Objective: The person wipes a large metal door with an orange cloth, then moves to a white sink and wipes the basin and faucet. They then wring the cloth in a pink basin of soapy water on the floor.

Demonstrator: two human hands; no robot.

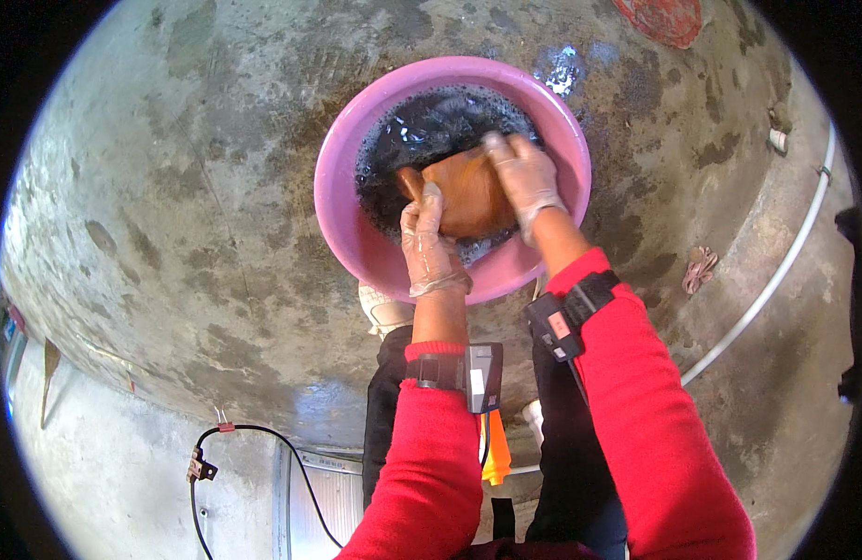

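A pink plastic basin (pixel 333 231) of dark, sudsy water (pixel 431 126) sits on the floor in front of me. Over the water is a wet brown item (pixel 469 192) with a broad smooth face and a short part jutting out on its left; its exact kind is unclear. My left hand (pixel 431 245), in a clear thin glove, grips it by its left side near the jutting part. Across its upper right edge lies my right hand (pixel 525 175), gloved the same way and blurred at the fingertips. Whatever is under those fingers is hidden.
Stained concrete floor (pixel 193 175) surrounds the basin. A white pipe (pixel 767 294) runs along the right, near a crumpled pinkish scrap (pixel 700 269). An orange bottle (pixel 496 448) stands between my legs. A black cable (pixel 291 444) loops at the lower left.
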